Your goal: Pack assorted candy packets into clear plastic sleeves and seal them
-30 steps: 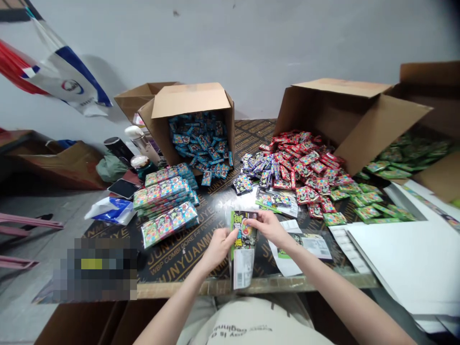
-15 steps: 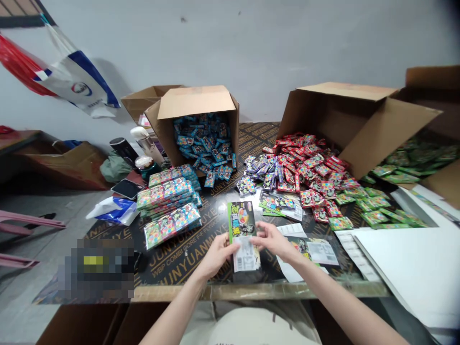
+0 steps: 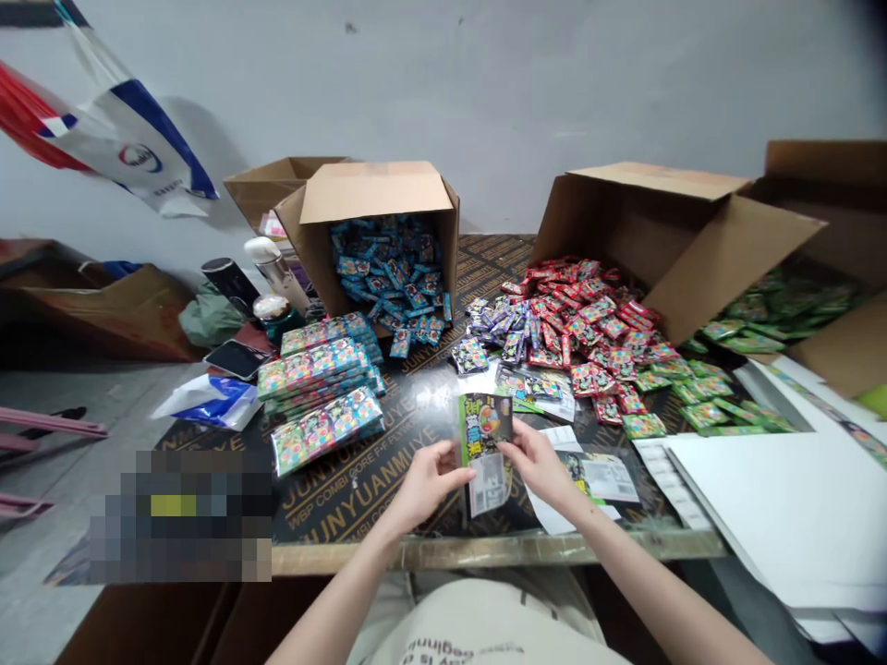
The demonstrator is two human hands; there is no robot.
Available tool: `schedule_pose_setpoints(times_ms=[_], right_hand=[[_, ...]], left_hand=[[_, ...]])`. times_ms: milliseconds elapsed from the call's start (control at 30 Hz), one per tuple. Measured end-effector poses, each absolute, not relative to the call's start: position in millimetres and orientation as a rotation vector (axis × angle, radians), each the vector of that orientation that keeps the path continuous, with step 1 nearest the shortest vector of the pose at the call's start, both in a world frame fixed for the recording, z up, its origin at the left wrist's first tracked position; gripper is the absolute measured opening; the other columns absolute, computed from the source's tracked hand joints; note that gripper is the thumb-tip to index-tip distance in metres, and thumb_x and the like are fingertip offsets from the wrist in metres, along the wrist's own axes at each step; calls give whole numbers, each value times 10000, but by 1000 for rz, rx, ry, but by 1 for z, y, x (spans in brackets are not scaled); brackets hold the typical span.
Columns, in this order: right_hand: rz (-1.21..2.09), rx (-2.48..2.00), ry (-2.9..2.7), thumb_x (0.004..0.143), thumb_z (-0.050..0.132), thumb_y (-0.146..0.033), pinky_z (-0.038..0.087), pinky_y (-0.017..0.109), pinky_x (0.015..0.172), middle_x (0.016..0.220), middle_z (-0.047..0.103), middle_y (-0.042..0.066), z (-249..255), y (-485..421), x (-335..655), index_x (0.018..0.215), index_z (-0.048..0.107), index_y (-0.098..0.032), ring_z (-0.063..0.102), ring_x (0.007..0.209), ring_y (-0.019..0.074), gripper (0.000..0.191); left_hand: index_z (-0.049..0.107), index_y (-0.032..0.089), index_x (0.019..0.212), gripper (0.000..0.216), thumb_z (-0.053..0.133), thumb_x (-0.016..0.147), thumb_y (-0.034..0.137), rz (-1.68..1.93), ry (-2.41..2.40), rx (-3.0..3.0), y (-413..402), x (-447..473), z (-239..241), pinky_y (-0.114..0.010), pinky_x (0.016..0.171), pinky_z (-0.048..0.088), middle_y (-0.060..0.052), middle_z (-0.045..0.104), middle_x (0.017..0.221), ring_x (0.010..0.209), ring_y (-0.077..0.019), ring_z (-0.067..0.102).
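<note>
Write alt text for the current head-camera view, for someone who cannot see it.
A person's left hand and right hand hold a flat printed pouch over a dark lettered table. Colourful packs lie stacked at the left; farther back, blue packets spill from a cardboard box, with purple packets, red packets and green packets strewn rightward.

"JUNYUANMUYE", "WBP COMBI CORE" on tabletop (image 3: 325, 503), "beginnin" on shirt (image 3: 478, 614)

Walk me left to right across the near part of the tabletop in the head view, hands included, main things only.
Crumpled white-and-blue bag → stacked strips of colourful packets → left hand → printed pouch held between the hands → right hand → white sheets.
</note>
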State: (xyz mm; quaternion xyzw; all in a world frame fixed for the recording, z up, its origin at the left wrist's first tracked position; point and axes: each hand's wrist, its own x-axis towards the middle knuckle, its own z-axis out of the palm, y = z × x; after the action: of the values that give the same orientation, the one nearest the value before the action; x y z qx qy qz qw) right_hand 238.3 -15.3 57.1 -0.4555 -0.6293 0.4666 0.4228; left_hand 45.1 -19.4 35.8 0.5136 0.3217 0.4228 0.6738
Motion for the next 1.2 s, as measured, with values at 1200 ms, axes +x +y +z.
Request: schedule_pose_setpoints(times_ms=[1200], right_hand=[[1298,-1059,-1142,704,643,-292,478,360,762,862,683,54,69,-5,243,851,652,-194,637,808,217,178]], left_hand=[[723,167,823,160,678,675,209,1189,988,1285,-5,61,80,-305,749,453,-76,696,813,773,-218,617]])
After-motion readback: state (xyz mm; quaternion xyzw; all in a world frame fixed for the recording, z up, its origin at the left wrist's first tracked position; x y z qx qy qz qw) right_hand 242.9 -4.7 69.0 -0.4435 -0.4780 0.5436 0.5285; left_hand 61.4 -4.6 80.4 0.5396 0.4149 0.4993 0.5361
